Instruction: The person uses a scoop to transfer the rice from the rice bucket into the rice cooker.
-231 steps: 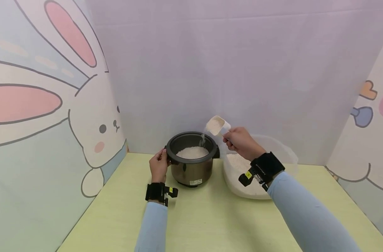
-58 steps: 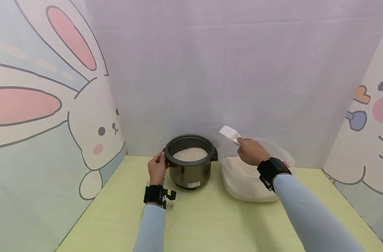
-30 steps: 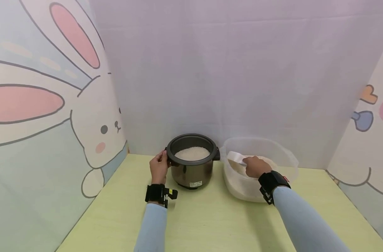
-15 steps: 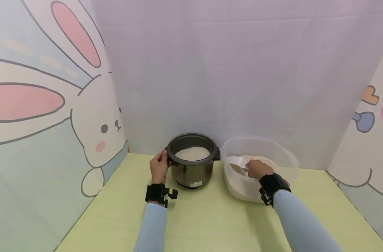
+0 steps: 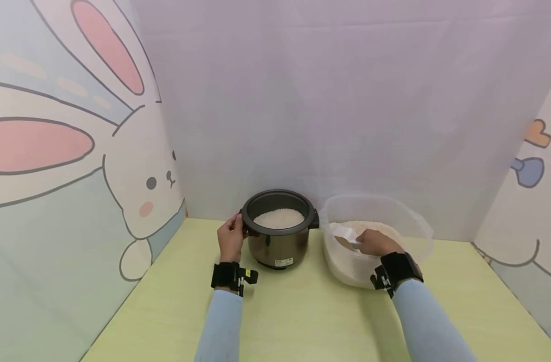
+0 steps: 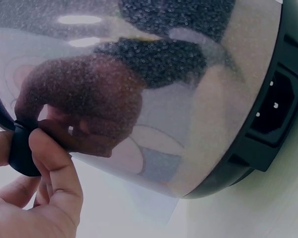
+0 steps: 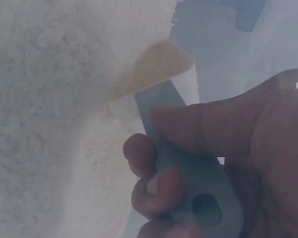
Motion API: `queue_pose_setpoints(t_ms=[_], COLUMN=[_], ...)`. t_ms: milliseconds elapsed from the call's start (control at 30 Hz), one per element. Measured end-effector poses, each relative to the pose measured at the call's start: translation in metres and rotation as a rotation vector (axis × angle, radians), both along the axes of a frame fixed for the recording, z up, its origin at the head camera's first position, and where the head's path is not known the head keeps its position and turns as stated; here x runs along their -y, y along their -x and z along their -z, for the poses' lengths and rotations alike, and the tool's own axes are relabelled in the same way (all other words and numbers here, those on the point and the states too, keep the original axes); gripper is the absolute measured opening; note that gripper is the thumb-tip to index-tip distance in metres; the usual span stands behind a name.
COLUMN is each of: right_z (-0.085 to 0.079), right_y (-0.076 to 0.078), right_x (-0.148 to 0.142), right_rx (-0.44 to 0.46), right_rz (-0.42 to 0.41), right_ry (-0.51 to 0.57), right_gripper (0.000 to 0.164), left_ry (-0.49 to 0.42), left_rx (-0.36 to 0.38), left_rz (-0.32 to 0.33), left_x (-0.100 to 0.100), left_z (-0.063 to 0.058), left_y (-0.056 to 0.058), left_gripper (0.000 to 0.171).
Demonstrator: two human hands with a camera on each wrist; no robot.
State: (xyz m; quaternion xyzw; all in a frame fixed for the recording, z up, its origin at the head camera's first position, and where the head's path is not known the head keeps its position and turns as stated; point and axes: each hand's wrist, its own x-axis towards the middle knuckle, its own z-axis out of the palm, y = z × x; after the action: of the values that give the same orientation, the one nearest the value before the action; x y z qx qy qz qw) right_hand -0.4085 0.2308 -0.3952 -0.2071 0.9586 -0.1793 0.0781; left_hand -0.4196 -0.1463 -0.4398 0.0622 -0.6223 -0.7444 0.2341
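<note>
A dark rice cooker (image 5: 279,246) stands lidless on the table, with white rice (image 5: 280,218) in its pot. My left hand (image 5: 230,240) pinches the cooker's black side handle (image 6: 23,151) between thumb and fingers. My right hand (image 5: 378,243) grips the handle (image 7: 188,163) of a white measuring scoop (image 5: 345,232), the thumb pressed along it. The scoop is tilted down inside a translucent plastic tub (image 5: 347,271), its mouth against the rice (image 7: 44,99) there. How much rice the scoop holds cannot be told.
The pale green table (image 5: 298,322) spreads in front of the cooker and tub. A lilac cloth wall (image 5: 302,100) rises close behind them. Rabbit-printed panels (image 5: 139,201) flank the table. A power socket (image 6: 275,106) shows low on the cooker's body.
Earlier, my right hand poured rice from the scoop into the cooker. It then moved right and down into the tub, where the scoop now dips at the rice. My left hand has kept its hold.
</note>
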Motion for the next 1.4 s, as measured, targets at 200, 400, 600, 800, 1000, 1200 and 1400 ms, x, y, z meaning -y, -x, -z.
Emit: queue_pose_setpoints(t_ms=[200,400,600,800,1000,1200,1400], right_z=[0.001,0.000,0.000,-0.001,-0.002,-0.003,-0.003], right_y=[0.000,0.002,0.003,0.002,0.001,0.001,-0.002], right_x=[-0.001,0.000,0.001,0.002,0.000,-0.004,-0.006], right_rx=[0.096,0.110,0.093,0.076,0.152,0.247,0.347], right_rz=[0.023,0.039,0.016,-0.092,-0.050,0.005,0.018], right_ry=[0.088,0.075,0.087,0.145,0.205,0.322,0.466], right_gripper=[0.034,0.039,0.029,0.036,0.032,0.021,0.026], left_ry=[-0.004,0.005,0.004,0.007,0.009,0.012,-0.002], left_rx=[0.004,0.004,0.003,0.026,0.026,0.019,0.019], left_rz=[-0.007,-0.019,-0.025,-0.009,0.017,0.020,0.004], left_x=[-0.002,-0.002,-0.002,-0.001,-0.004,-0.004,-0.001], left_z=[0.000,-0.002,-0.002,-0.004,-0.016,-0.017,-0.006], left_y=[-0.001,0.000,0.000,-0.002,-0.012,-0.013,-0.005], left_gripper=[0.029,0.030,0.030,0.031,0.032,0.032,0.032])
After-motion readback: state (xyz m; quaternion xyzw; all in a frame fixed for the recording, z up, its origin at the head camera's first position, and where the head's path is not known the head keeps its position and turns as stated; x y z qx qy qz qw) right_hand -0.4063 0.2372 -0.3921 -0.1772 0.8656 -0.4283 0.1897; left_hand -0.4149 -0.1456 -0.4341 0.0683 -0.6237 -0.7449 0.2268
